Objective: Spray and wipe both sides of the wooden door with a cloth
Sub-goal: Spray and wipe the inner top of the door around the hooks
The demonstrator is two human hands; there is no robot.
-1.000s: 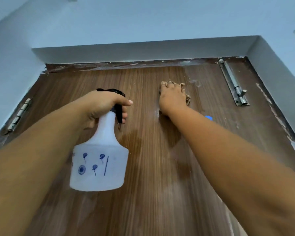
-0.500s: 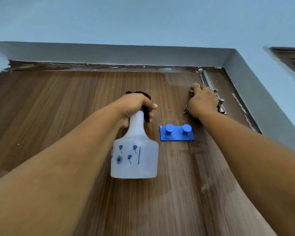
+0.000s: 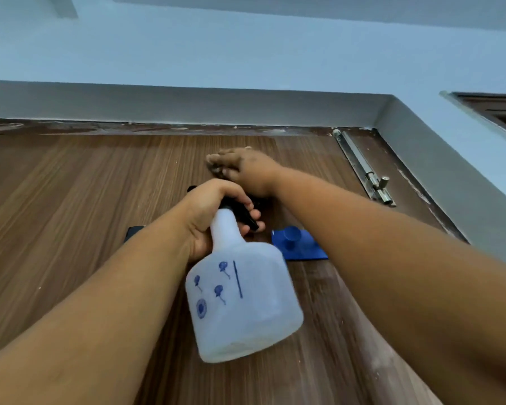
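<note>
**Wiping near the door's top edge**

The door (image 3: 70, 214) filled the view, its top edge under the grey frame (image 3: 187, 103). The right hand (image 3: 246, 171) lay against the wood near that edge, blurred; whether it gripped the cloth could not be told, and the cloth itself was not clear. The left hand (image 3: 214, 211) was clenched round the neck of the bottle (image 3: 240, 302), fingers at its black trigger. A blue hook plate (image 3: 298, 244) sat just right of the bottle. A bolt (image 3: 365, 171) ran down from the door's top right corner.
</note>
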